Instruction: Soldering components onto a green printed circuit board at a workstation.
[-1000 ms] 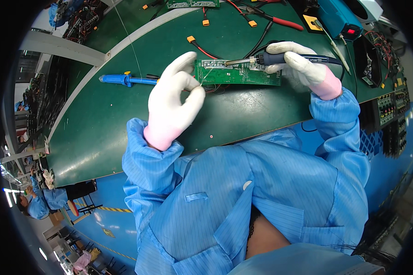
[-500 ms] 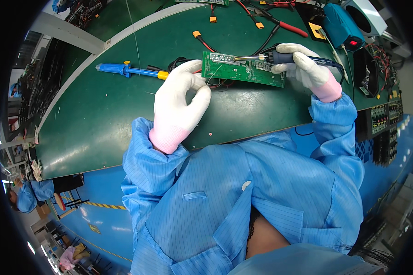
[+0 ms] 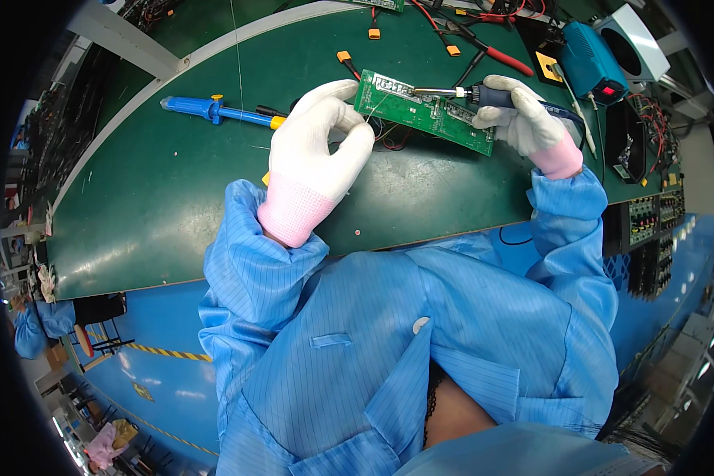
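A green circuit board (image 3: 432, 120) is held tilted above the bench, its right end dropping toward the front edge. My right hand (image 3: 529, 127), in a white glove with a pink cuff, is closed around the dark handle of a soldering iron (image 3: 496, 97). The iron's metal tip reaches left to the silvery pads along the board's upper edge. At the board's left end, my gloved left hand (image 3: 313, 151) pinches a thin solder wire (image 3: 379, 105) that slants up over the board. The fingers hide part of the wire; what supports the board cannot be seen.
A blue solder sucker (image 3: 198, 109) lies left of my left hand. Beyond the board are cables with yellow connectors (image 3: 374, 34) and a red-handled tool (image 3: 509, 62). At right stand a teal soldering station (image 3: 593, 59), a yellow sponge (image 3: 547, 65) and a black tray (image 3: 628, 143).
The board slopes more steeply, its left end raised. My left hand has risen slightly with it. The iron's tip remains at the upper pads, and the whole view has shifted a little.
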The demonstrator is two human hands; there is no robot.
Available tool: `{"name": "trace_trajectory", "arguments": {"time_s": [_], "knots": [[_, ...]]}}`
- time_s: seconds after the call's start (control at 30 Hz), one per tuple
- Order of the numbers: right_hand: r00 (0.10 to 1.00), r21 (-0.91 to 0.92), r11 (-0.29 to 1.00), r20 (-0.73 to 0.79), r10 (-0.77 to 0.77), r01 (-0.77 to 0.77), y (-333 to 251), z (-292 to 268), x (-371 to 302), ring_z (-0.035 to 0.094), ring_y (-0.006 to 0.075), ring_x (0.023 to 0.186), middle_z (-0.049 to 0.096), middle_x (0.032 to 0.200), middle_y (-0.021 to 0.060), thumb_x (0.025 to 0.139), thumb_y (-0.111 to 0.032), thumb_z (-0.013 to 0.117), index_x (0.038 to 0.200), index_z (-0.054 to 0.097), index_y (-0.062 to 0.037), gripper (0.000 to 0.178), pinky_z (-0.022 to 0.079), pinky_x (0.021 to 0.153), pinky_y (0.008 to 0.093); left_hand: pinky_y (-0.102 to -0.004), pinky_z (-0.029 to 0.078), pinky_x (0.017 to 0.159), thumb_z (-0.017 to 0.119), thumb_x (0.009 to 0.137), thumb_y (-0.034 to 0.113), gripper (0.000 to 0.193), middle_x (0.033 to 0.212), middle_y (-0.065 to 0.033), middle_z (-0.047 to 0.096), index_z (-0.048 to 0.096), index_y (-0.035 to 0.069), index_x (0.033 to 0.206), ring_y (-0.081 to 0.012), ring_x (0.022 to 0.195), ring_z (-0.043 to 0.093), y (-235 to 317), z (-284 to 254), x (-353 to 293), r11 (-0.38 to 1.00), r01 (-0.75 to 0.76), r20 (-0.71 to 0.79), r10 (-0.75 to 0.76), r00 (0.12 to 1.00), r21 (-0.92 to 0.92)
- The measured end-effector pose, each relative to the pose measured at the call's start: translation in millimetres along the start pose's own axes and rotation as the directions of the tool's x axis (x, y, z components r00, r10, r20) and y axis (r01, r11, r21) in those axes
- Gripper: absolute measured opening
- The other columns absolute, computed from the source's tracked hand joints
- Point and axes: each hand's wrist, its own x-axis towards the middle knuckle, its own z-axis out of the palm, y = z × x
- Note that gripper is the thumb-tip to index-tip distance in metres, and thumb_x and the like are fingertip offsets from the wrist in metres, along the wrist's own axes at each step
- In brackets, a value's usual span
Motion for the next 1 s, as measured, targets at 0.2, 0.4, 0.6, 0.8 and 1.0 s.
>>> {"name": "trace_trajectory", "arguments": {"time_s": [0.2,0.4,0.6,0.8,1.0], "knots": [[0.993,-0.095,0.99,-0.038,-0.109,0.105,7,10,-9,0.063,0.03,0.094,0.064,0.097,0.0202,0.098,-0.031,0.046,0.131,0.042,0.0044,0.048,0.046,0.091,0.0413,-0.0295,0.051,0.081,0.06,0.073,0.004,0.004,0.121,-0.0181,0.058,0.059,0.001,0.071,-0.0245,0.097,0.061,-1,2,2,1.0,-0.005,-0.007,0.005,1.0,-0.006],[0.975,-0.134,0.97,-0.061,-0.211,0.202,18,15,-13,0.063,0.0301,0.094,0.063,0.097,0.022,0.098,-0.028,0.046,0.13,0.043,0.0063,0.047,0.046,0.091,0.0404,-0.0283,0.05,0.08,0.062,0.073,0.005,0.003,0.12,-0.016,0.059,0.062,0.002,0.075,-0.0219,0.095,0.061,-8,8,-5,0.962,-0.201,-0.044,0.212,0.976,0.185],[0.974,-0.167,0.964,-0.059,-0.219,0.207,12,21,-10,0.064,0.0272,0.093,0.062,0.102,0.0222,0.096,-0.025,0.049,0.129,0.045,0.0083,0.047,0.048,0.09,0.0384,-0.0285,0.05,0.075,0.063,0.074,0.006,0.016,0.111,-0.0127,0.064,0.068,0.002,0.089,-0.0217,0.086,0.064,-6,5,-31,0.8,-0.446,0.017,0.48,0.877,0.401],[0.981,-0.204,0.962,-0.041,-0.191,0.179,8,19,-7,0.063,0.0327,0.095,0.063,0.099,0.024,0.099,-0.026,0.043,0.132,0.042,0.0063,0.046,0.045,0.093,0.0398,-0.0309,0.05,0.07,0.062,0.077,0.012,0.025,0.098,-0.0113,0.069,0.068,0.003,0.1,-0.0262,0.076,0.064,-26,13,-37,0.984,0.179,0.087,-0.178,0.98,0.001],[0.982,-0.219,0.961,-0.042,-0.183,0.17,7,20,-2,0.064,0.0292,0.097,0.063,0.102,0.0234,0.098,-0.029,0.044,0.131,0.043,0.0078,0.049,0.047,0.093,0.039,-0.0353,0.05,0.065,0.055,0.083,0.021,0.035,0.086,-0.0116,0.069,0.063,0.003,0.113,-0.0317,0.071,0.063,-32,36,-35,0.967,0.24,0.128,-0.229,0.965,-0.08]]}}
